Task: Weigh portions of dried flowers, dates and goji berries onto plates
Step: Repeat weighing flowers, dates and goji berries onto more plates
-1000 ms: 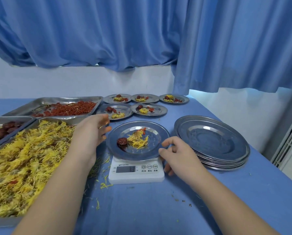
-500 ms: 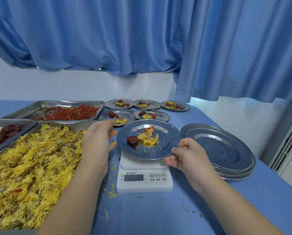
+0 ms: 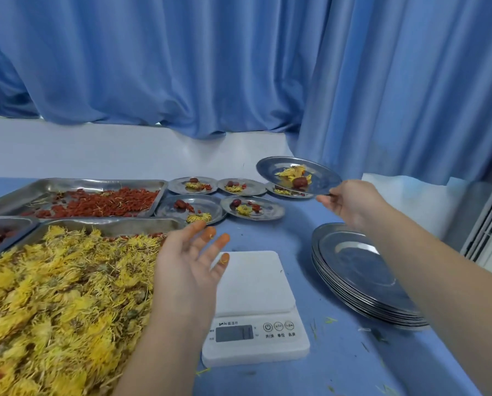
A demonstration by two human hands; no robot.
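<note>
The right hand point(image 3: 350, 204) pinches the plate point(image 3: 322, 178) by its rim, aloft and seemingly tilted, above the far plates point(image 3: 272, 208). The left hand point(image 3: 187, 264) hovers slack by the scale point(image 3: 253, 284). Best level it, then lower gently.

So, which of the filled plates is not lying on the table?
The plate that the right hand pinches by its rim, in the air at the far right. The five other filled plates lie flat on the table.
</note>
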